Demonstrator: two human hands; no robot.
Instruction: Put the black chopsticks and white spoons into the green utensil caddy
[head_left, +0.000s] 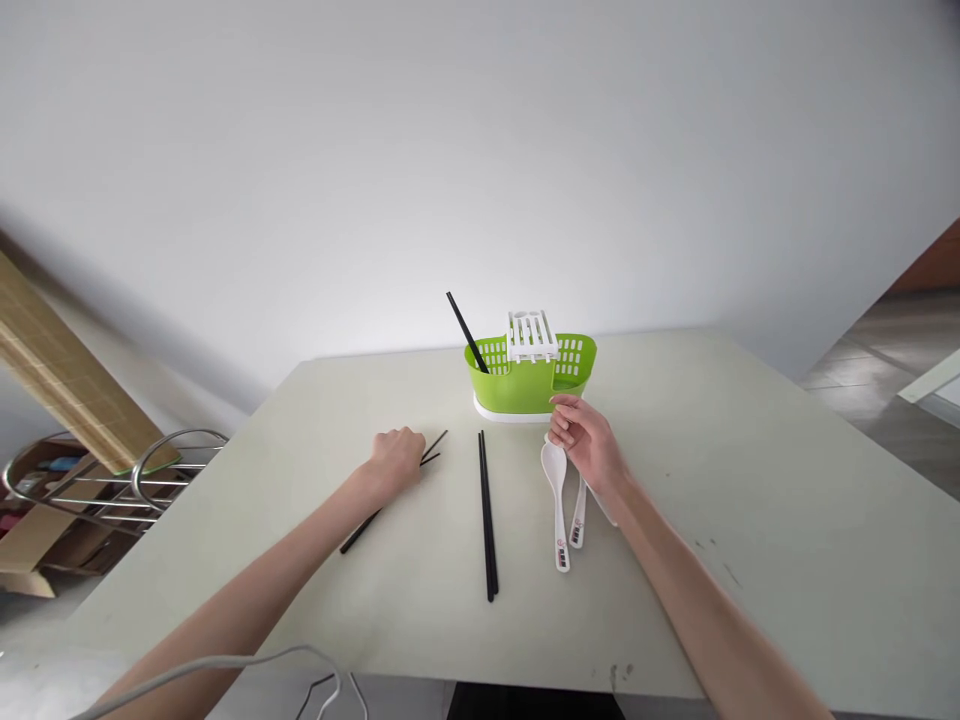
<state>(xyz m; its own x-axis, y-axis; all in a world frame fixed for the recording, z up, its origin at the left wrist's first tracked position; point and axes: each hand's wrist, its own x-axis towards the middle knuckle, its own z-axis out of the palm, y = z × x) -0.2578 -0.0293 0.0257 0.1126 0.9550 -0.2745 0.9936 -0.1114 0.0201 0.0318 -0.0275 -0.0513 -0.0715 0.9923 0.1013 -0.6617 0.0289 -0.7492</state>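
On the left of the table, my left hand [397, 460] is closed round a pair of black chopsticks [360, 532], whose ends stick out on both sides. My right hand [589, 440] hovers over white spoons [555, 468] just in front of the green basket [525, 390]; its fingers are curled and slightly apart, with nothing seen in them. Another black chopstick pair [487, 520] lies between my hands. A further pair [466, 333] leans in the basket's left compartment. A white slatted rack [531, 336] sits across the basket's middle.
The pale table [750, 450] meets a white wall behind. Left of it are a metal rack [142, 490], cardboard boxes [45, 530] and a leaning brown board [67, 370]. A grey cable [225, 661] crosses the front left.
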